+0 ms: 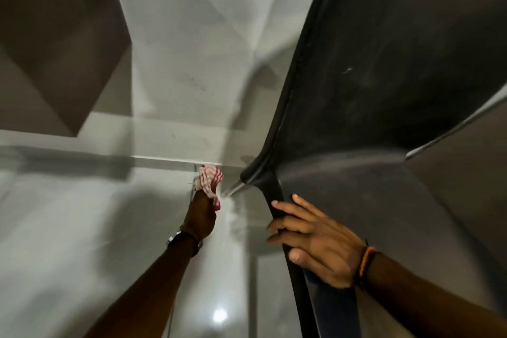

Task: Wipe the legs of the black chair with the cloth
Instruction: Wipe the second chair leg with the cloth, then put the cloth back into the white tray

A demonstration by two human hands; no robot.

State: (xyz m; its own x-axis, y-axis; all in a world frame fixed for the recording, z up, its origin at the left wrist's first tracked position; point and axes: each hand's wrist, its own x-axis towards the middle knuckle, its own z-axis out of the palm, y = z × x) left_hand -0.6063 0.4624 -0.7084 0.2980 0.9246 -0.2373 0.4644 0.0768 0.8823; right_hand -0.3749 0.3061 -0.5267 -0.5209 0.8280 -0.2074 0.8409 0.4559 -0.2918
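My right hand (pixel 315 244) is wrapped around the edge of the black chair (pixel 384 90), fingers curled over its dark rim, thumb underneath. The chair fills the right of the view, tilted, its underside toward me. My left hand (pixel 201 217) is closed on the red-and-white checked cloth (pixel 210 182), bunched and sticking out above my fist, just left of the chair. The cloth sits beside a metal leg (pixel 236 188) coming out of the chair's corner; blur hides whether they touch. The pale tiled floor (pixel 68 228) lies below the chair
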